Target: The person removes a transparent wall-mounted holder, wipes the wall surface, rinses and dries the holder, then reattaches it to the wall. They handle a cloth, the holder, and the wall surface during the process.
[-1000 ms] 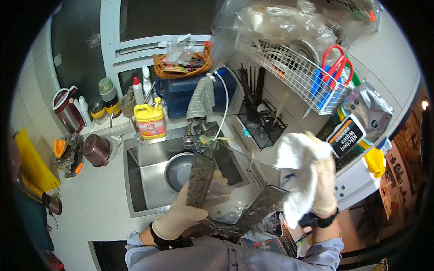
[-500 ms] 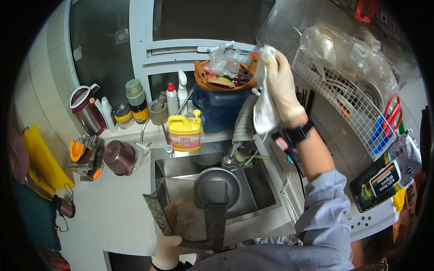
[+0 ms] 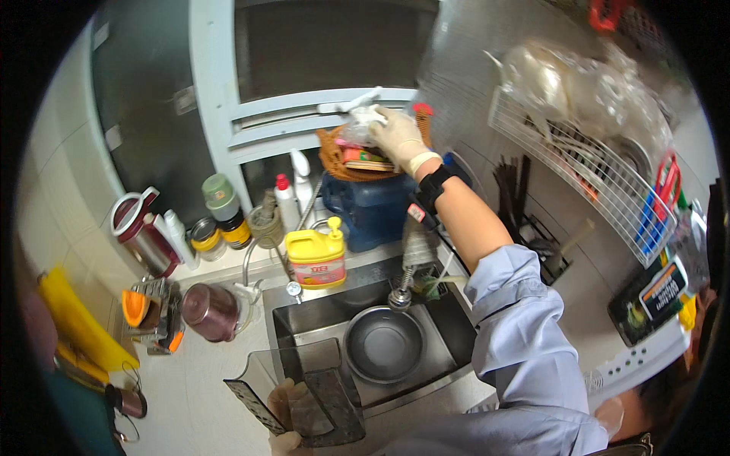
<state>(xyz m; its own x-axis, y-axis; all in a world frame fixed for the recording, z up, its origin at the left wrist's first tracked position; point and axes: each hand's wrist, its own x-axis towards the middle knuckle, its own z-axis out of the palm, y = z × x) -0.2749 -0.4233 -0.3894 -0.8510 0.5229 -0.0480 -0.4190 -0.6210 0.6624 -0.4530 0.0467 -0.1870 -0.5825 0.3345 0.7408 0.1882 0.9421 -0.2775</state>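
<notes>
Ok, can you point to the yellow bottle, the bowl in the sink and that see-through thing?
Yellow bottle (image 3: 315, 262): head view, front of its body.
Bowl (image 3: 385, 345): head view, inside bottom.
See-through thing (image 3: 338, 397): head view, its dark right-hand part.

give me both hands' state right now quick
Left hand: closed, holding the clear dark-edged container.
Right hand: at the wicker basket; open or closed cannot be told.

Pale bench (image 3: 194, 395), steel sink (image 3: 449, 349) sunk into it! Yellow jug (image 3: 315, 258) tight by sink's back rim; maroon pot (image 3: 209, 311) left of sink, toward bench's back edge; metal rack (image 3: 161, 308) farther out, near back left corner; small dark cylinder (image 3: 131, 401) at left edge.
</notes>
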